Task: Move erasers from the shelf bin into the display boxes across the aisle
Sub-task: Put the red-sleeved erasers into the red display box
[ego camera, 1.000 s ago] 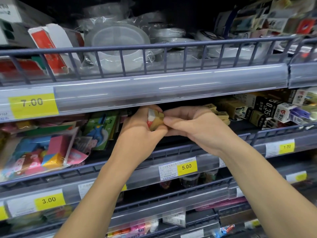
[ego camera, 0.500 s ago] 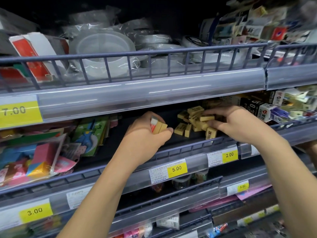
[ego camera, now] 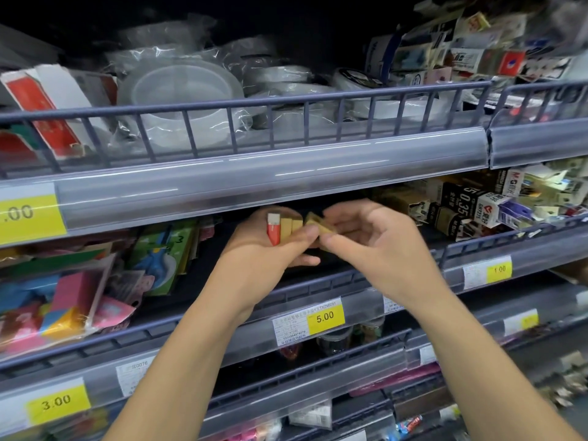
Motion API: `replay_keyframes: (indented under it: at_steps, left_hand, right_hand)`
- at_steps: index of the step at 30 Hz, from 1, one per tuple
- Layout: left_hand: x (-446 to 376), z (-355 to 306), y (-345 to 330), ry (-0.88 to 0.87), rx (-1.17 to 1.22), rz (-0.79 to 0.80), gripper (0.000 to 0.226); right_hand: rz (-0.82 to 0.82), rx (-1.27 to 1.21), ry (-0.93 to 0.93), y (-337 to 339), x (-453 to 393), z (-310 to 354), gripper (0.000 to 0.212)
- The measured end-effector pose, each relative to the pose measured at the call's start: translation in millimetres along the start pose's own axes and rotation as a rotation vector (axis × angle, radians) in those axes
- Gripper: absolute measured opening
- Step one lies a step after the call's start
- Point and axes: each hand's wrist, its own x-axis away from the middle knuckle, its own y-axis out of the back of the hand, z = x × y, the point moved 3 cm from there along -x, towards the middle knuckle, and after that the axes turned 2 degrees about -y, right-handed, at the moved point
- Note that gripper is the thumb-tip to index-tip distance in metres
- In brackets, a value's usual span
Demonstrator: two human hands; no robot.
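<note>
Left hand [ego camera: 264, 249] is gripping a row of erasers [ego camera: 283, 229]. At its 3 o'clock, right hand [ego camera: 366, 246] is pinching one tan eraser [ego camera: 321, 226] against them.

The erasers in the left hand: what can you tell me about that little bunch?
The erasers are small blocks standing upright side by side in a row, gripped by the left hand in front of the middle shelf. The leftmost has a white top and a red-orange sleeve; the ones beside it look plain tan, like cardboard wrapping. The thumb presses across their fronts. At the row's right end, the right hand pinches another tan eraser, tilted, against the bunch.
</note>
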Motion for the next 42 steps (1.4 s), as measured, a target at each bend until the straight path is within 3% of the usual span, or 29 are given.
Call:
replay_keyframes:
  at_steps: [4,8,12,15,18,21,26,30,35,39,42]
  left_hand:
    - [0,1,3,-0.012,0.087,-0.043,0.041]
    - [-1,3,8,-0.019,0.036,-0.062,0.039]
    - [-3,7,12,-0.013,0.01,-0.056,0.029]
    - [-3,8,9,-0.018,-0.021,-0.018,0.028]
    - [-3,8,8,-0.027,-0.07,0.006,0.03]
    - [-3,8,7,-0.022,-0.093,0.017,0.032]
    - [-3,7,6,-0.008,-0.11,0.004,0.024]
    - [-5,9,11,0.093,-0.027,-0.028,0.03]
    - [-5,6,8,0.185,0.139,-0.053,0.021]
    - [-3,1,9,0.172,0.226,-0.067,0.005]
    - [0,-1,9,0.104,0.116,0.02,0.01]
  right_hand:
    - [-0.048,0.032,0.014,-19,5,-3,0.017]
    - [-0.087,0.209,0.083,-26,12,-2,0.01]
    - [0.06,0.342,0.117,-21,12,2,0.021]
    - [0.002,0.419,0.15,3,5,6,0.022]
    - [-0.113,0.73,-0.021,39,-12,-3,0.031]
    - [-0.015,0.946,-0.279,55,-20,-18,0.05]
    - [0.006,0.867,-0.307,55,-22,-27,0.038]
    - [-0.082,0.745,-0.072,44,-16,-14,0.039]
    - [0.082,0.476,0.162,-3,-2,2,0.051]
    - [0.113,0.347,0.274,-21,0,5,0.05]
    - [0.109,0.367,0.354,-29,-1,11,0.05]
